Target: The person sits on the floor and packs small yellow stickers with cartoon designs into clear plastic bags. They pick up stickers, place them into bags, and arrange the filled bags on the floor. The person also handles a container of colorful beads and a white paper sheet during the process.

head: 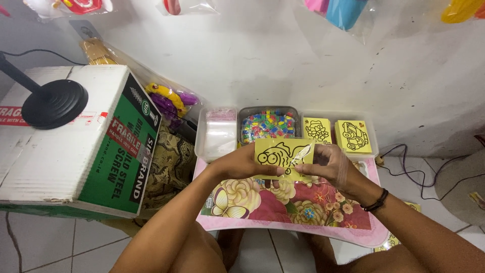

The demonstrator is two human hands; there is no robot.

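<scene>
Yellow card (281,153) between both hands

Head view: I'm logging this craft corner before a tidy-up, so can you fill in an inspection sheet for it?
Surface: floral tray across the person's lap, pink rim, over a white tiled floor.
Job's things: yellow fish card with a clear sleeve at its right end.
Clutter: tray of clear bags, tub of coloured beads, two yellow picture cards, cardboard box carrying a black stand base.
Hands: left hand and right hand both hold the fish card.
Cables: black cable on the floor at right; another behind the box.
Surroundings: white wall, bagged toys hanging and leaning.
</scene>
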